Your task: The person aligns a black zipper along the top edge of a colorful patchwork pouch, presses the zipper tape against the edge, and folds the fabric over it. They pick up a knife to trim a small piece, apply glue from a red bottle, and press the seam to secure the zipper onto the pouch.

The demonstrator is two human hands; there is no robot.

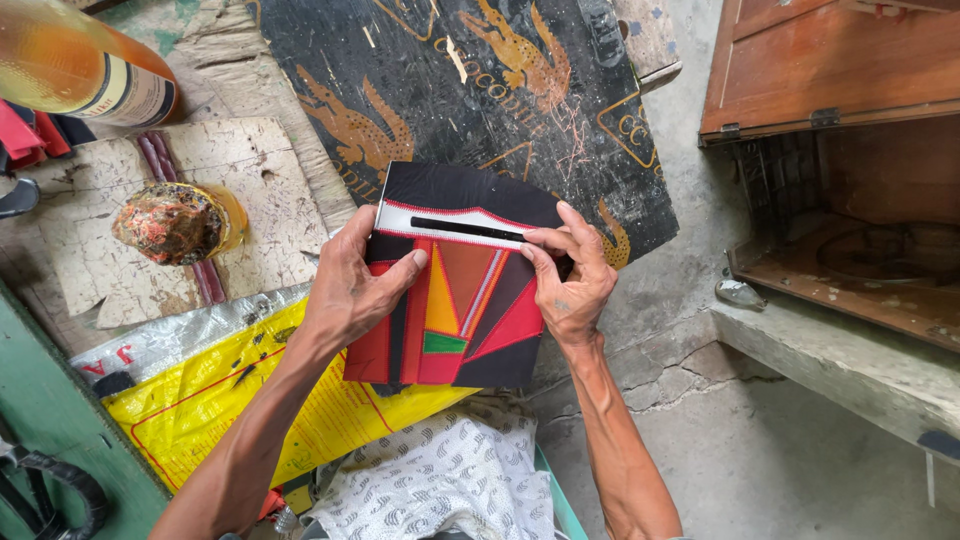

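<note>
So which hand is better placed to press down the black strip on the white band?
Probably the right hand: its fingertips already pinch the black strip's end, while the left hand grips the patchwork piece.

Craft workshop: scarred cutting board, concrete floor.

The bottle is cut off by the top-left edge. The left hand covers the patchwork piece's left edge. The cabinet runs off right; its inside is dim.
</note>
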